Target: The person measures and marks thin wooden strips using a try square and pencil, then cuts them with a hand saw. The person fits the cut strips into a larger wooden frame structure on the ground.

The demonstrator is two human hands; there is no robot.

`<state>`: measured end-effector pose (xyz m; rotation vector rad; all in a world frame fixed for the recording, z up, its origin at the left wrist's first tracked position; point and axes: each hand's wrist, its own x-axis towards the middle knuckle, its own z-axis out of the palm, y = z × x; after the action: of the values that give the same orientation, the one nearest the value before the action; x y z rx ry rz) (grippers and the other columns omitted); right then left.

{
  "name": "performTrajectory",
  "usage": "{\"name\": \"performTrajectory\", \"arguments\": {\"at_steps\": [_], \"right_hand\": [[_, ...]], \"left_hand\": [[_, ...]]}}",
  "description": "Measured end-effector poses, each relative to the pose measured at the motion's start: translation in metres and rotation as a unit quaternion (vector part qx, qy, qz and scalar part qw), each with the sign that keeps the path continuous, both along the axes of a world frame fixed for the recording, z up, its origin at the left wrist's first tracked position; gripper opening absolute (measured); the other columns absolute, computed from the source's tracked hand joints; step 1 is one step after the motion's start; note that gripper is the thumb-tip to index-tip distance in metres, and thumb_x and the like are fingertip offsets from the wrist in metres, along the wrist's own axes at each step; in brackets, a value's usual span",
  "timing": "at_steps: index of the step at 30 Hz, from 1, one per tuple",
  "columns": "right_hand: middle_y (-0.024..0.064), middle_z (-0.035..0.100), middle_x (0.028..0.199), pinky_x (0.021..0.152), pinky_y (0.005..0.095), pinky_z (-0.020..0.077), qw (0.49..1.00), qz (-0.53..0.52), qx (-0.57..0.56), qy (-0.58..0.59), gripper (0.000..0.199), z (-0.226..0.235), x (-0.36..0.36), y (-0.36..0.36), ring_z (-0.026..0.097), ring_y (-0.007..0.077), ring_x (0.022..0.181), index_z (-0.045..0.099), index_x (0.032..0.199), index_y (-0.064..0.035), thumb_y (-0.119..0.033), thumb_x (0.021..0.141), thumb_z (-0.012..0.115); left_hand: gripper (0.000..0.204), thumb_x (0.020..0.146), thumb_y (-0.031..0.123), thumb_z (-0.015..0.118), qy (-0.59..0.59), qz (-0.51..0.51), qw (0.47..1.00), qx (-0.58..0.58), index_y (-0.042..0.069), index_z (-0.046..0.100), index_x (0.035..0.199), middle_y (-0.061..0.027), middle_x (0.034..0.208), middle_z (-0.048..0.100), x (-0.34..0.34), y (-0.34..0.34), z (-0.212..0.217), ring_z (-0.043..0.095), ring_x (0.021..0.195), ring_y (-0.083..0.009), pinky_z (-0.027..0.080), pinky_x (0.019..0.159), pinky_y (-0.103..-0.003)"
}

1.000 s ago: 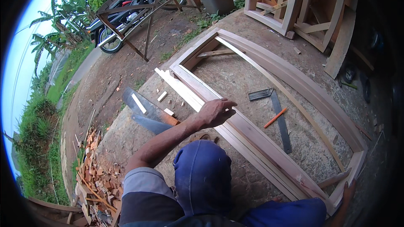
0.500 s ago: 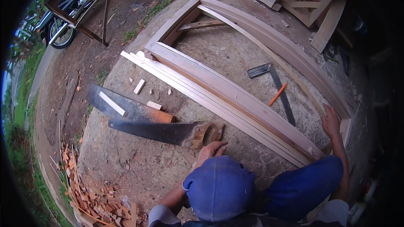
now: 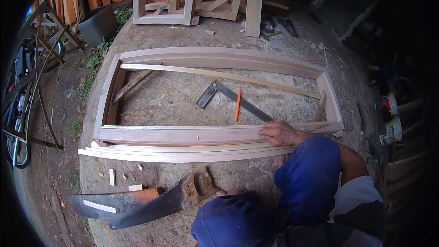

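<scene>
My right hand (image 3: 280, 132) lies flat on the near rail of a large rectangular wooden frame (image 3: 183, 133) that rests on the concrete ground. Long thin slats (image 3: 183, 154) lie along that rail's near side. Only a few fingers of my left hand (image 3: 226, 193) show past my blue-clad knee (image 3: 311, 174), right beside the wooden handle of a handsaw (image 3: 157, 202). Inside the frame lie a steel carpenter's square (image 3: 238, 100) and an orange pencil (image 3: 237, 105).
A second dark saw blade (image 3: 105, 202) and small wood offcuts (image 3: 112, 177) lie left of the saw. More wooden frames (image 3: 164, 0) lean at the back, beside a dark bin (image 3: 98, 25). A motorbike (image 3: 13, 123) stands at the left and buckets (image 3: 391, 128) at the right.
The view has swung so the frame now lies crosswise. My right hand has moved from the frame's far end onto its near rail. My left hand stays by the saw handle.
</scene>
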<state>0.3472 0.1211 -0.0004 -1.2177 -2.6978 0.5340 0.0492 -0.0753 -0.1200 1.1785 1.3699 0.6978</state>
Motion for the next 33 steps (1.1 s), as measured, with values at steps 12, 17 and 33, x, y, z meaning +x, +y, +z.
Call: {"name": "performTrajectory", "arguments": {"at_steps": [12, 17, 33], "right_hand": [[0.0149, 0.060, 0.125, 0.102, 0.0473, 0.0453, 0.973, -0.159, -0.051, -0.158, 0.054, 0.003, -0.086, -0.089, 0.055, 0.0314, 0.120, 0.060, 0.128, 0.0013, -0.038, 0.091, 0.062], [0.0183, 0.057, 0.129, 0.105, 0.0506, 0.0428, 0.967, -0.159, -0.085, -0.178, 0.061, -0.015, -0.083, -0.083, 0.051, 0.0364, 0.124, 0.059, 0.132, 0.0000, -0.040, 0.087, 0.066], [0.0253, 0.055, 0.130, 0.110, 0.0550, 0.0374, 0.955, -0.289, -0.017, -0.057, 0.069, -0.031, -0.079, -0.091, 0.048, 0.0478, 0.125, 0.057, 0.133, 0.0039, -0.040, 0.082, 0.073]], "left_hand": [[0.023, 0.099, 0.020, 0.064, 0.039, 0.035, 0.997, 0.056, 0.006, 0.073, 0.115, -0.0188, 0.100, 0.072, -0.035, 0.032, 0.035, 0.071, 0.094, -0.0384, 0.054, 0.081, -0.041], [0.025, 0.100, 0.022, 0.063, 0.078, 0.068, 0.993, 0.054, 0.006, 0.072, 0.116, -0.0197, 0.104, 0.072, -0.039, 0.038, 0.045, 0.069, 0.097, -0.0415, 0.054, 0.083, -0.044], [0.026, 0.100, 0.020, 0.062, 0.109, 0.056, 0.991, 0.055, 0.004, 0.072, 0.118, -0.0202, 0.103, 0.072, -0.011, 0.066, 0.043, 0.070, 0.099, -0.0382, 0.054, 0.086, -0.042]]}}
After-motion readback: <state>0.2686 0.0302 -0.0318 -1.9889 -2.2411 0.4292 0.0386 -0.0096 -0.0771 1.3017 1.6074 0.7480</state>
